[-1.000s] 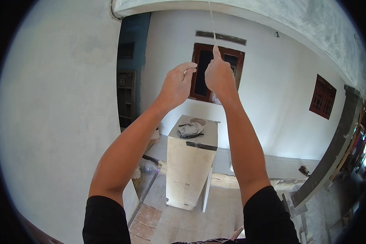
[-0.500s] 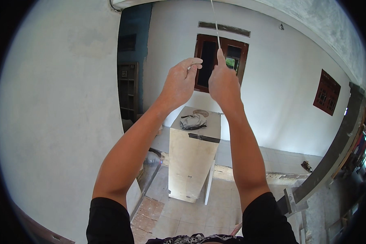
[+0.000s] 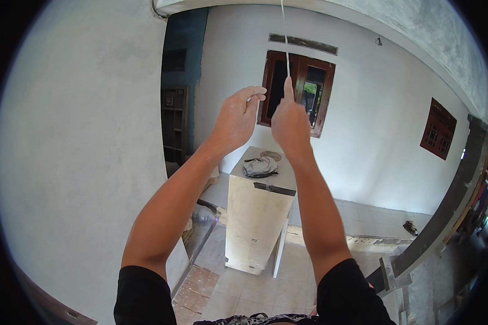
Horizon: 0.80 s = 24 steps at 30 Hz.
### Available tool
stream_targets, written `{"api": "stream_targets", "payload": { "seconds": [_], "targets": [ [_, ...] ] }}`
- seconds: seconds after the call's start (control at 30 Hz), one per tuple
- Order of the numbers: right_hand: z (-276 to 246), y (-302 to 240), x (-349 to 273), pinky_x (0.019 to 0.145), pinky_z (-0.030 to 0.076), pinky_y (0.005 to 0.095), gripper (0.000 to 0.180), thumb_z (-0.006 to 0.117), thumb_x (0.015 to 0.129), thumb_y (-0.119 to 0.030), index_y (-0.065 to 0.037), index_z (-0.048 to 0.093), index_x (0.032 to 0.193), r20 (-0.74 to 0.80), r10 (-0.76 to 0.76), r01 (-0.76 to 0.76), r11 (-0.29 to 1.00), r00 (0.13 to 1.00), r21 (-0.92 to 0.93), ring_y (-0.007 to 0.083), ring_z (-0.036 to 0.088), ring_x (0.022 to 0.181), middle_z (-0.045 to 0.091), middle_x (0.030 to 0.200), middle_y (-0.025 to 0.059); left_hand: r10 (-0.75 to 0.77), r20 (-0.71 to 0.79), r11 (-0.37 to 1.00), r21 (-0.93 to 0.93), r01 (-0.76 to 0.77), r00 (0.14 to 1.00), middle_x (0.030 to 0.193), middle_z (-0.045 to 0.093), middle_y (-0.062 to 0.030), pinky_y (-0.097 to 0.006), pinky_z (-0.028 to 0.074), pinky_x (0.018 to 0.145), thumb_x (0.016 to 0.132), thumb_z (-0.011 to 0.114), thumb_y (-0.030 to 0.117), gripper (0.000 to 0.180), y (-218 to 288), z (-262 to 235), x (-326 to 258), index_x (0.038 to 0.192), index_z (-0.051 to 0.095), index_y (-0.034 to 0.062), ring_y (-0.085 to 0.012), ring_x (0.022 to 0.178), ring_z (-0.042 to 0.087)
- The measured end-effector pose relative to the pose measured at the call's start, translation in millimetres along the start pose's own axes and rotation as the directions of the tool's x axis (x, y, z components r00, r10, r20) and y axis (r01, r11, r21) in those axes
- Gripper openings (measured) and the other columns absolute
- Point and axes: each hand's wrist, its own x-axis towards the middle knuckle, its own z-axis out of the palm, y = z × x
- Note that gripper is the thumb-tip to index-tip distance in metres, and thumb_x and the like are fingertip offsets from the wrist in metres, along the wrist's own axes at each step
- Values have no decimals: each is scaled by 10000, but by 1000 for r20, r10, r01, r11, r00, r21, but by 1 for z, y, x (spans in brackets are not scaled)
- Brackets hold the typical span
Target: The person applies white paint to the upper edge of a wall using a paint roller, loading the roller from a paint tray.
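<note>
A pale plastered wall (image 3: 76, 162) fills the left of the view. Beside it the person's left hand (image 3: 236, 119) is raised overhead, fingers curled with thumb and forefinger pinched near the lower end of a thin white cord (image 3: 283, 38); whether it actually grips the cord cannot be told. Just right of it, the right hand (image 3: 290, 124) is closed around the cord, forefinger pointing up along it. The cord runs straight up out of view, looking taut, its work apparently unfinished. Below stands a tall pale cabinet (image 3: 257, 216) with a grey cloth (image 3: 260, 167) on top. Behind is a dark wooden window (image 3: 298, 89).
</note>
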Motion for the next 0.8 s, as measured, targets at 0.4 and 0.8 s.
{"api": "stream_targets", "payload": {
  "seconds": [0.4,0.8],
  "targets": [
    [-28,-10,104,891,607,504,672,502,959,-66,39,324,1598,-4,-74,73,990,997,-124,447,746,994,735,1054,305,144,24,979,144,-146,989,1135,706,-129,-323,501,795,1078,470,74,304,-2,-2,10,1308,647,-13,-185,805,544],
    [-26,-20,47,814,614,509,681,517,948,-65,66,321,1588,7,-89,90,992,996,-84,461,745,898,721,971,328,183,46,959,213,-189,982,1147,714,-177,-361,512,923,1068,470,41,282,-20,-10,4,1272,653,-23,-271,957,658]
  ]
}}
